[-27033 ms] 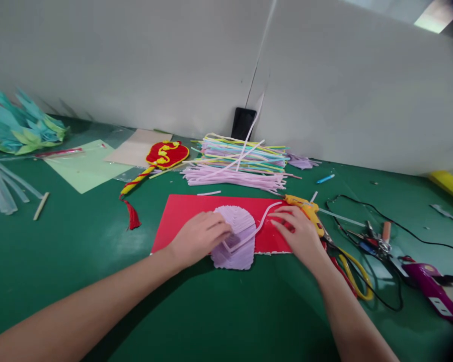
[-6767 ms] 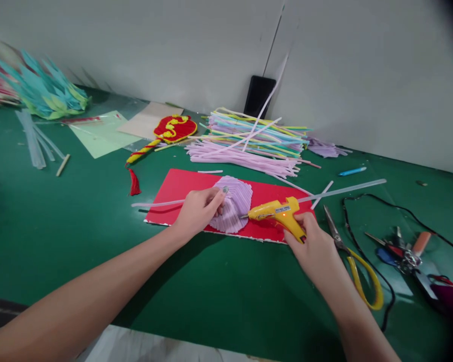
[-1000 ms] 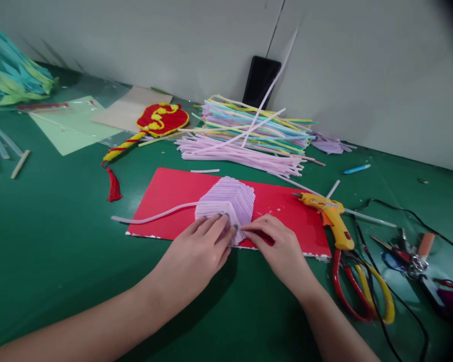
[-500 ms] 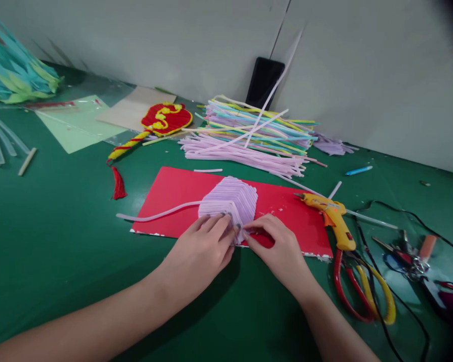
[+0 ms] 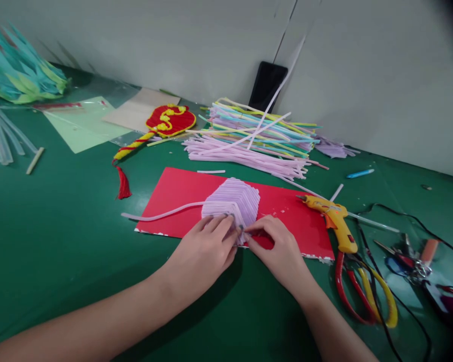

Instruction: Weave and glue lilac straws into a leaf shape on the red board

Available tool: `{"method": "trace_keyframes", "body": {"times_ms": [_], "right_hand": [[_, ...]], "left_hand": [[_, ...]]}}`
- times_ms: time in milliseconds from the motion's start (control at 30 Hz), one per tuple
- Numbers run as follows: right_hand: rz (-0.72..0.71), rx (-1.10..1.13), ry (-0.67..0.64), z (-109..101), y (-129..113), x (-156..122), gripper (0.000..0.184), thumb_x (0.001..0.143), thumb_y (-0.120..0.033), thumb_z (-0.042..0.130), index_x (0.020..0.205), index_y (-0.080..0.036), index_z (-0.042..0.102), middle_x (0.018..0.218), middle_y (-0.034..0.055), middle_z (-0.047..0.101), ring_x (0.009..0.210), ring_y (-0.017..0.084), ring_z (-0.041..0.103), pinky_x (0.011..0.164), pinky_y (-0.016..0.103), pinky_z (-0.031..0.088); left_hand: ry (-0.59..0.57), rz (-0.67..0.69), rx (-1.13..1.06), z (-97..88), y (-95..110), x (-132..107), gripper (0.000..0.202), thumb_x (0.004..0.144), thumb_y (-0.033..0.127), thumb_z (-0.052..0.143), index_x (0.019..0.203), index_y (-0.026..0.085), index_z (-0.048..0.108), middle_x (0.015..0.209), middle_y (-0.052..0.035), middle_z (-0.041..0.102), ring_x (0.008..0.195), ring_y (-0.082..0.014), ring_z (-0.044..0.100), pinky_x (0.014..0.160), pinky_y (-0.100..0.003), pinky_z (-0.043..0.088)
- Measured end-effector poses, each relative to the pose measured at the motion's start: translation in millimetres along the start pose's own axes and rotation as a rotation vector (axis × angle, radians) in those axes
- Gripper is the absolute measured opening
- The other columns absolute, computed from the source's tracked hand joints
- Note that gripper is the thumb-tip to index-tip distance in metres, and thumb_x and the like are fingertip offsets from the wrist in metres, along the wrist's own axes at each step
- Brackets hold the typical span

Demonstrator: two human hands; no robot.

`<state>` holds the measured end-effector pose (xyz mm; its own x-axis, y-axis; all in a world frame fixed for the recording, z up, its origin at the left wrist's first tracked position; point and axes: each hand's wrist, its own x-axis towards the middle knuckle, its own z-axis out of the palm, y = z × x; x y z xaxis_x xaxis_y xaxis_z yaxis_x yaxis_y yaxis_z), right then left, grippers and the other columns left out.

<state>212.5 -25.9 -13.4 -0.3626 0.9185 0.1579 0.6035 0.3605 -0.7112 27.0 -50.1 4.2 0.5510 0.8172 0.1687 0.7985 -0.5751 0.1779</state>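
A lilac panel of pipe cleaners (image 5: pixel 245 197), laid side by side and bent in a chevron, rests on a red board (image 5: pixel 287 203). One lilac pipe cleaner (image 5: pixel 162 217) trails from it to the left past the board's edge and bends along the panel's front. My left hand (image 5: pixel 207 241) presses this pipe cleaner down with bunched fingers at the panel's near side. Close beside it, my right hand (image 5: pixel 277 246) pinches near the bent strand's end with thumb and forefinger. The fingertips partly hide the strand and the panel's lower corner.
To the right lie a yellow glue gun (image 5: pixel 334 218), pliers (image 5: pixel 366 291) with red and yellow handles, a black cord and keys (image 5: pixel 419 269). Behind are bundled pipe cleaners (image 5: pixel 245 156), a phone (image 5: pixel 268 85) against the wall and a red fan-shaped ornament (image 5: pixel 169 120).
The whole view has shifted slightly, so everything sits a little further right. Both hands keep nearly the same hold on the panel and strand.
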Motion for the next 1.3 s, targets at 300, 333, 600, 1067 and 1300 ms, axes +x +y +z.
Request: {"method": "trace_keyframes", "body": {"times_ms": [300, 333, 600, 1067, 1300], "right_hand": [[0.008, 0.013, -0.007, -1.1, 0.7, 0.4, 0.008, 0.081, -0.014, 0.061, 0.085, -0.021, 0.062, 0.085, 0.0026, 0.063, 0.083, 0.018, 0.056, 0.077, 0.034, 0.046], [0.004, 0.015, -0.002, -1.1, 1.0, 0.6, 0.008, 0.081, -0.014, 0.061, 0.085, -0.021, 0.061, 0.085, 0.0027, 0.063, 0.083, 0.018, 0.057, 0.077, 0.034, 0.046], [-0.026, 0.008, 0.016, -0.6, 0.7, 1.1, 0.007, 0.081, -0.016, 0.061, 0.084, -0.022, 0.062, 0.083, 0.0030, 0.063, 0.082, 0.019, 0.059, 0.075, 0.034, 0.047], [-0.025, 0.001, 0.020, 0.7, 1.5, 0.6, 0.005, 0.082, -0.017, 0.061, 0.084, -0.022, 0.061, 0.083, 0.0027, 0.063, 0.082, 0.018, 0.058, 0.077, 0.034, 0.046], [-0.023, 0.001, 0.027, -0.3, -1.2, 1.0, 0.007, 0.081, -0.016, 0.061, 0.083, -0.022, 0.061, 0.082, 0.0026, 0.063, 0.082, 0.019, 0.058, 0.077, 0.034, 0.046]], "left_hand": [[0.094, -0.031, -0.167, 0.5, -8.9, 4.4, 0.027, 0.091, 0.022, 0.048, 0.115, 0.016, 0.059, 0.112, -0.0083, 0.063, 0.100, -0.0228, 0.060, 0.086, -0.040, 0.051], [0.114, -0.042, -0.182, 0.1, -9.7, 4.7, 0.028, 0.091, 0.023, 0.048, 0.117, 0.015, 0.058, 0.115, -0.0089, 0.062, 0.103, -0.0229, 0.059, 0.088, -0.039, 0.050], [0.054, -0.090, -0.113, 3.5, -10.8, 5.5, 0.047, 0.092, 0.032, 0.043, 0.135, 0.011, 0.043, 0.141, -0.0135, 0.046, 0.131, -0.0264, 0.041, 0.108, -0.045, 0.035], [-0.081, -0.127, -0.014, 12.9, -12.6, 4.1, 0.058, 0.092, 0.046, 0.043, 0.142, 0.017, 0.036, 0.152, -0.0119, 0.030, 0.139, -0.0309, 0.027, 0.111, -0.053, 0.026], [-0.059, -0.124, -0.057, 10.8, -11.1, 6.0, 0.055, 0.090, 0.042, 0.048, 0.137, 0.015, 0.041, 0.144, -0.0169, 0.040, 0.136, -0.0336, 0.032, 0.109, -0.056, 0.027]]}}
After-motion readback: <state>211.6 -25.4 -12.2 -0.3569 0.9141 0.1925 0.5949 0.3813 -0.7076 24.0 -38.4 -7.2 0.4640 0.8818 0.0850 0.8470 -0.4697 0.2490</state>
